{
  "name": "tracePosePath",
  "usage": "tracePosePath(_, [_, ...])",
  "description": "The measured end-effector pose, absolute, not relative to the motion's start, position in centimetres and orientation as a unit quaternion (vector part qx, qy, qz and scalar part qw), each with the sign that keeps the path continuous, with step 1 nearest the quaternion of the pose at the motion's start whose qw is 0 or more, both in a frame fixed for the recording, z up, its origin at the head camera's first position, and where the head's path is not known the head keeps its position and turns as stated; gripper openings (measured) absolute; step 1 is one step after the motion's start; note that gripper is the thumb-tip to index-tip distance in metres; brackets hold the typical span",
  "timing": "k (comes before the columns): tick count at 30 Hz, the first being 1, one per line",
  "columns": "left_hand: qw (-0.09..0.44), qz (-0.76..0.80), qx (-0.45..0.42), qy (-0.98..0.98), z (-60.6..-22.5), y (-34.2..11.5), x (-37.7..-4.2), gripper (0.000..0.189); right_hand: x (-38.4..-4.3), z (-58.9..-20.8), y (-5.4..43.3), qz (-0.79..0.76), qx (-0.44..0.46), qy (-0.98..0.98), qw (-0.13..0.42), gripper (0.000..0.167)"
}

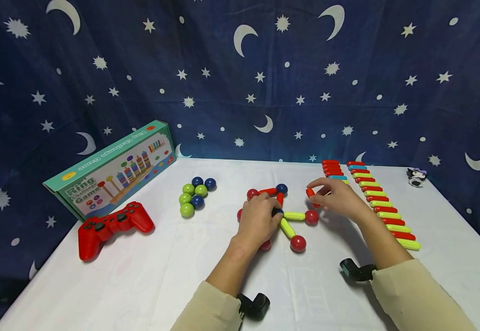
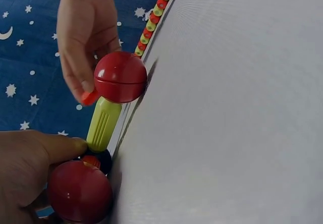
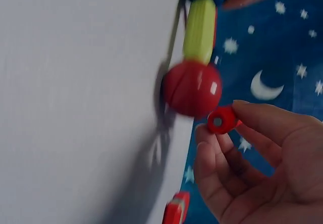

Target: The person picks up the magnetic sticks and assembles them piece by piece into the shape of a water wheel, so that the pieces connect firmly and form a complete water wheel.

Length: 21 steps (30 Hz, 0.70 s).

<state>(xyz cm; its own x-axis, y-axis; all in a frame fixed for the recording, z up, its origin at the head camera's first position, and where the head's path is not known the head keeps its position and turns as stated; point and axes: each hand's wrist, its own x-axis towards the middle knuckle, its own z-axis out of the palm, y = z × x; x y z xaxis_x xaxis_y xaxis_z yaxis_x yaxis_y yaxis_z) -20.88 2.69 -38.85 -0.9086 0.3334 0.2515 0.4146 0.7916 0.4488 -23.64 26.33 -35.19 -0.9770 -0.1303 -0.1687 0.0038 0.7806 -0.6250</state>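
A star-like build of balls and rods lies mid-table, with a dark blue ball (image 1: 278,211) at its hub. My left hand (image 1: 260,218) grips that hub from above, its thumb (image 2: 70,147) by the end of a yellow-green rod (image 2: 103,125). Yellow-green rods lead out to red balls (image 1: 298,243), and red rods (image 1: 268,191) join another dark blue ball (image 1: 282,189) at the far side. To the right of the build, my right hand (image 1: 336,197) pinches a loose red rod (image 3: 222,121) between thumb and fingers, close to a red ball (image 3: 193,89). The left hand hides part of the build.
Two rows of red, yellow-green and blue rods (image 1: 382,203) lie at the right. Loose green and blue balls (image 1: 187,210) sit left of the build. Further left are a red game controller (image 1: 113,227) and a game box (image 1: 115,170). A small figurine (image 1: 416,177) stands back right.
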Motion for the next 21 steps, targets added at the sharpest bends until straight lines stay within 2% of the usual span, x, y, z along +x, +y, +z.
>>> tracePosePath(10, [0.061,-0.293,-0.184,-0.936,-39.2,2.5,-21.2,0.022,-23.7,-36.2,23.6,-0.332,-0.03,0.935,0.119,0.044])
tracePosePath(21, [0.065,-0.276,-0.191,-0.94,-39.1,2.5,-21.2,0.021,-25.1,-37.3,23.0,-0.332,-0.019,0.939,0.092,0.033])
